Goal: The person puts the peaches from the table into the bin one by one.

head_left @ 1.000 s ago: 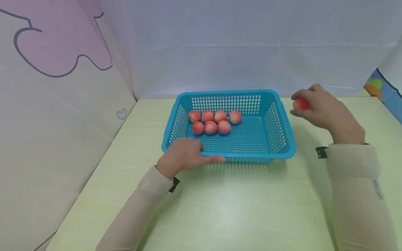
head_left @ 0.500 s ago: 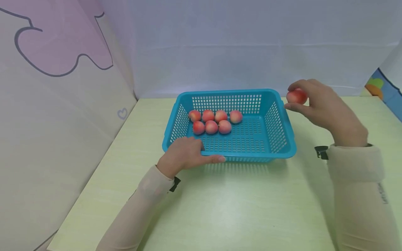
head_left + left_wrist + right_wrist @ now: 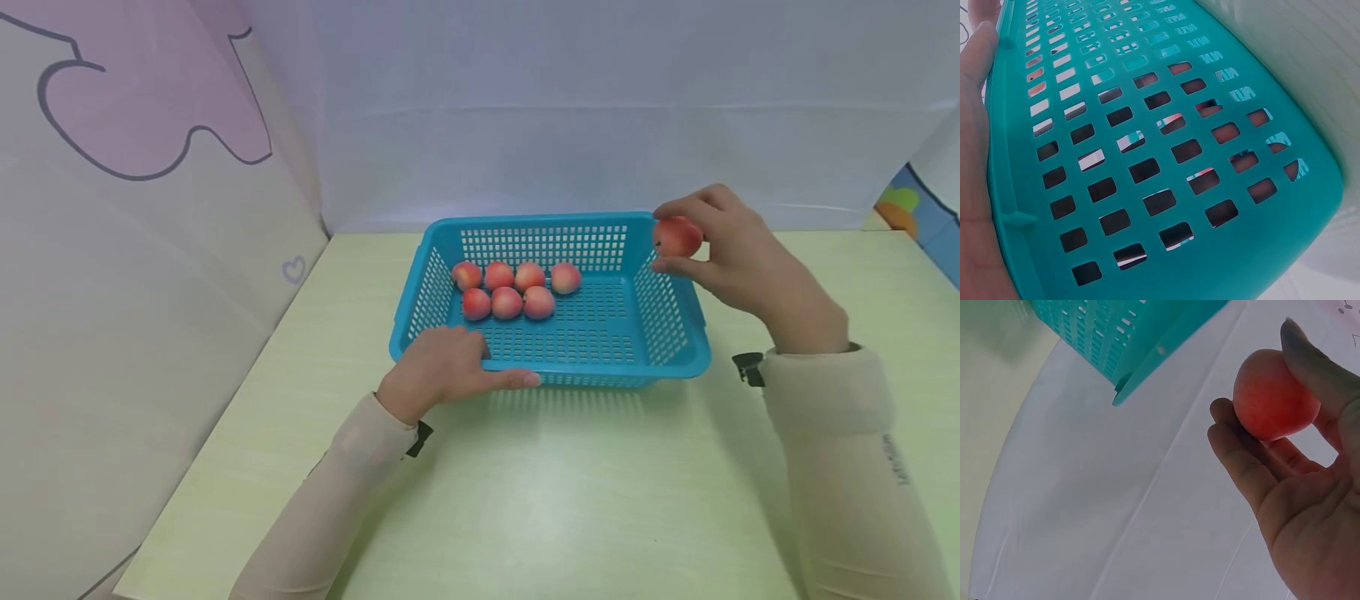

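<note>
My right hand [image 3: 750, 258] pinches a small red apple [image 3: 678, 237] between thumb and fingers, over the right end of the blue basket [image 3: 592, 369]. In the right wrist view the same apple [image 3: 1272, 397] shows plain red between the thumb and fingers. My left hand [image 3: 442, 371] grips the basket's front rim near its left corner, the thumb along the outside and the other fingers curled inside. Several pink-red apples [image 3: 507, 303] lie in two rows in the left half of the basket. The left wrist view shows the perforated basket wall [image 3: 1147, 169] close up.
The basket stands on a pale yellow-green table [image 3: 570, 483]. White sheeting [image 3: 487, 125] hangs right behind the basket, and a pale wall covering [image 3: 150, 333] with a pink drawing borders the table's left edge.
My right hand has moved left with the apple, from beyond the basket's right side to over its right end. My left hand keeps its grip on the rim.
</note>
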The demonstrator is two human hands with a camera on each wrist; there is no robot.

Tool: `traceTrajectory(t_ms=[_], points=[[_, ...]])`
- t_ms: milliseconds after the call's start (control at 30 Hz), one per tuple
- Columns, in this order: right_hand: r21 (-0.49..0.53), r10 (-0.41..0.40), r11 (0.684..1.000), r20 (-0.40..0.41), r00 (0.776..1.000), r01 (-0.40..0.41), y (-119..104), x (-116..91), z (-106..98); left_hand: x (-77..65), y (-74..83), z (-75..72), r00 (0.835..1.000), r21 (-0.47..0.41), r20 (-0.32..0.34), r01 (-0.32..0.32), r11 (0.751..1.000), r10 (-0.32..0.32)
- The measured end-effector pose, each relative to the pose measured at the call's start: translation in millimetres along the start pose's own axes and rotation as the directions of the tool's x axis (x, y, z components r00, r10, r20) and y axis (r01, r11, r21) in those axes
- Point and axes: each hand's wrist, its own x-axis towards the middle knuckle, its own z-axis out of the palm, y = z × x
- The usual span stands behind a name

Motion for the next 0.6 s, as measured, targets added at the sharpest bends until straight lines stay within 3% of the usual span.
traceTrajectory(t_ms=[267,600], points=[[-0.023,-0.043,0.999,-0.018,0.999,0.042,-14.8,-3.3,-0.8,0.8,0.4,-0.4,1.000,0.004,0.006,-0.002,1.000,0.002],[-0.149,-0.140,0.981,-0.095,0.986,0.125,-66.0,-17.1,-17.7,-0.9,0.8,0.2,1.000,-0.025,0.002,-0.010,1.000,0.010]])
